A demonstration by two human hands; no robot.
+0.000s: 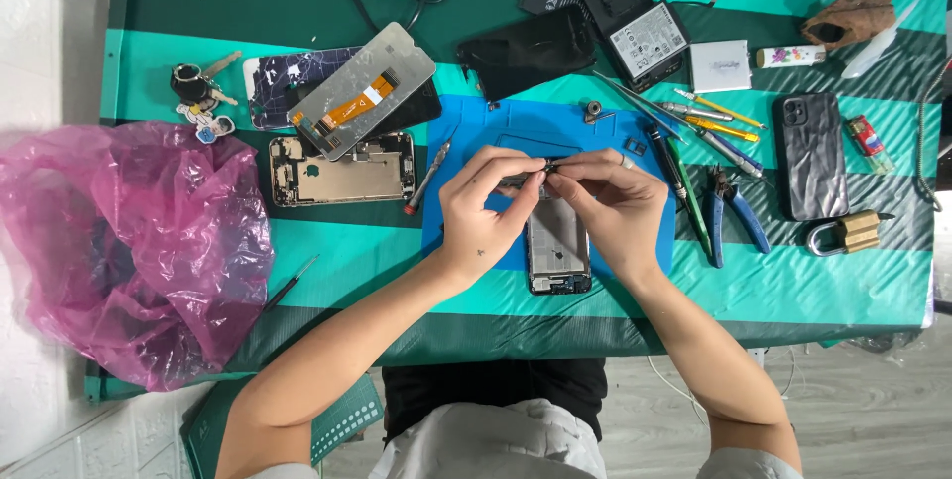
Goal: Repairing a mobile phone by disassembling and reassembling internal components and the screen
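Note:
An opened phone frame (557,246) lies upright on a blue work mat (466,142) in the middle of the table. My left hand (483,206) and my right hand (607,203) meet just above the phone's top edge. Both pinch a small dark part (544,170) between thumb and fingertips. The part is too small to tell what it is. A ring sits on a finger of my right hand.
A pink plastic bag (119,241) fills the left side. Another opened phone (342,170), a screen panel (362,90) and keys (198,92) lie at left. Screwdrivers, tweezers (719,127), blue pliers (729,211), a black phone case (811,154) and a padlock (843,234) lie at right.

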